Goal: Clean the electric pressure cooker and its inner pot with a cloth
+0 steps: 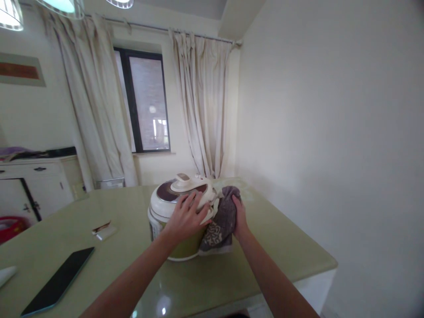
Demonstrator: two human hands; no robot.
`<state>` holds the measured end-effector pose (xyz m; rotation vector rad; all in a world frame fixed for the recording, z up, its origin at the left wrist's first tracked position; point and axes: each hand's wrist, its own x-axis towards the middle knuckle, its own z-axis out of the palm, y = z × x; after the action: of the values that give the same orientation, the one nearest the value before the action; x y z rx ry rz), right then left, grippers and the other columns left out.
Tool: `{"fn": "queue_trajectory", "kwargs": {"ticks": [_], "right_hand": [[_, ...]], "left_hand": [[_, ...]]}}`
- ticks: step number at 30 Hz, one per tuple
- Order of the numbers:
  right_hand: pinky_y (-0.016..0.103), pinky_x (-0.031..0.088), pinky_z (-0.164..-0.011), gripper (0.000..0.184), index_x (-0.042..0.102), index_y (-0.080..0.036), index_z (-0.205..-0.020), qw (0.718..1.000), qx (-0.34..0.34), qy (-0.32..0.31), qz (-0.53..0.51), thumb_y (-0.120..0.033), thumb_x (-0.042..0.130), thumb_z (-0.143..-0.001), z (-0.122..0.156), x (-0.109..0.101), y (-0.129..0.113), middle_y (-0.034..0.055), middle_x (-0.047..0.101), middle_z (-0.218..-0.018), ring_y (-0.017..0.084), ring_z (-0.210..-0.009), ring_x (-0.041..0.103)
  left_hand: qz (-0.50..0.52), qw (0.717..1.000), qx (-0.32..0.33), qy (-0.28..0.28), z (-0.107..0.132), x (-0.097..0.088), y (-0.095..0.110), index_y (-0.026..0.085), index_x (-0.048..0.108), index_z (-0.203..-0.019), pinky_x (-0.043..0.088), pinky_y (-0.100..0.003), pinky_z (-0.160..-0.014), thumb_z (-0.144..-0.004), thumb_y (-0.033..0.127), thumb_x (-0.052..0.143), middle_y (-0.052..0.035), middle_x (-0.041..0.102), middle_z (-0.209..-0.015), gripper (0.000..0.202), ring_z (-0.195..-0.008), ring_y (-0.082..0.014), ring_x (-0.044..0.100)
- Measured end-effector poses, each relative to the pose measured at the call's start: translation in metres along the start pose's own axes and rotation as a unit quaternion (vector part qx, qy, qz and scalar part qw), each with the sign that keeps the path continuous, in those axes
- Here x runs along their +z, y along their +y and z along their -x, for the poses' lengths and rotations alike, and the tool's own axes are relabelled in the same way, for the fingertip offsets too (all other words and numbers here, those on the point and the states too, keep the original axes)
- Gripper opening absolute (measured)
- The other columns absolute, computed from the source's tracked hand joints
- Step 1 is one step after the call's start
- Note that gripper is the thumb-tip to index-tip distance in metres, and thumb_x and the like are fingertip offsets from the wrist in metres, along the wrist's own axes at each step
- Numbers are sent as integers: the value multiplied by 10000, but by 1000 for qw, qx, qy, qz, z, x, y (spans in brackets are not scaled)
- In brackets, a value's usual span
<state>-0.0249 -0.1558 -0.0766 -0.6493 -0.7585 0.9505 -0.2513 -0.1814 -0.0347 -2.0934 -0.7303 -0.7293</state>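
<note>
A white and green rice cooker (160, 207) with a dark panel on its lid stands on the green tabletop. My left hand (188, 216) lies over the top of the cooker near the lid's edge, its fingers spread. To the cooker's right, my right hand (240, 216) grips a grey-purple cloth (223, 221) with a pale pattern. The cloth hangs down beside the cooker's side, close to a white part that sticks out there. What the cloth covers behind it is hidden.
On the left of the glossy table (132, 274) lie a dark tablet (59, 280) and a small white item (105, 231) with a brown strip. A white object (6, 274) shows at the left edge. A white wall (331, 132) runs along the right side.
</note>
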Motion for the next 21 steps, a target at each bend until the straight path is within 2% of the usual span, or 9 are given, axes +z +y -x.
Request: {"fn": "queue_trajectory", "kwargs": {"ticks": [3, 6, 9, 12, 14, 16, 17, 19, 21], "right_hand": [[396, 559, -951, 397, 733, -251, -1097, 988, -99, -19, 116, -504, 804, -799, -5, 12, -23, 32, 768, -1081, 248, -994, 696], [423, 444, -1132, 369, 749, -272, -1128, 927, -208, -141, 276, -468, 810, -822, -17, 36, -51, 44, 750, -1196, 272, -1190, 636], [442, 421, -1139, 360, 756, -280, -1146, 869, -221, -248, 367, -453, 796, -832, -21, 63, -65, 41, 758, -1189, 281, -1174, 644], [411, 455, -1065, 355, 736, -270, -1205, 811, -255, -318, 419, -469, 723, -911, -1, 81, -65, 52, 755, -1196, 267, -1124, 666], [398, 464, -1023, 383, 731, -261, -1218, 751, -300, -359, 467, -493, 730, -913, 16, 86, -65, 69, 751, -1174, 272, -1096, 667], [390, 470, -989, 420, 730, -261, -1225, 693, -334, -390, 505, -496, 767, -879, 24, 86, -67, 73, 741, -1146, 276, -1061, 666], [381, 473, -977, 440, 726, -265, -1238, 675, -340, -404, 515, -484, 785, -862, 22, 85, -70, 70, 734, -1152, 273, -1055, 665], [355, 477, -962, 442, 719, -271, -1255, 670, -332, -407, 525, -434, 794, -851, 8, 85, -75, 61, 723, -1171, 259, -1061, 664], [339, 477, -956, 406, 725, -262, -1236, 691, -309, -364, 543, -375, 787, -851, -9, 87, -78, 56, 719, -1152, 248, -1059, 659]], "left_hand": [[54, 997, 43, 19, 15, -1, -19, 322, 695, -1346, 453, -570, -1130, -963, 524, 676, -169, 590, -1549, 434, -1411, -364, 564], [131, 990, 47, 5, 24, -3, -29, 338, 669, -1379, 404, -565, -1193, -951, 563, 660, -137, 569, -1578, 484, -1471, -353, 507], [209, 977, 20, 20, 25, -8, -30, 265, 643, -1394, 416, -558, -1194, -959, 618, 562, -164, 615, -1516, 567, -1425, -349, 544], [242, 962, -96, 81, 20, -13, -35, 197, 669, -1244, 522, -491, -1071, -1015, 525, 436, -191, 689, -1320, 462, -1260, -308, 635], [242, 942, -206, 111, 16, -13, -44, 196, 667, -1144, 547, -459, -1003, -1051, 443, 371, -169, 705, -1188, 397, -1165, -281, 654], [239, 925, -277, 99, 14, -10, -57, 201, 666, -1173, 525, -475, -1039, -1077, 413, 306, -141, 720, -1168, 428, -1168, -272, 652], [242, 923, -289, 74, 13, -7, -63, 206, 667, -1226, 499, -497, -1085, -1085, 407, 281, -130, 729, -1210, 458, -1208, -270, 645], [248, 928, -279, 5, 15, -1, -73, 228, 659, -1343, 412, -556, -1187, -1092, 399, 276, -105, 716, -1355, 489, -1322, -271, 611], [251, 934, -251, -41, 19, 4, -78, 244, 643, -1420, 346, -588, -1238, -1088, 388, 307, -91, 667, -1472, 494, -1403, -274, 570]]}}
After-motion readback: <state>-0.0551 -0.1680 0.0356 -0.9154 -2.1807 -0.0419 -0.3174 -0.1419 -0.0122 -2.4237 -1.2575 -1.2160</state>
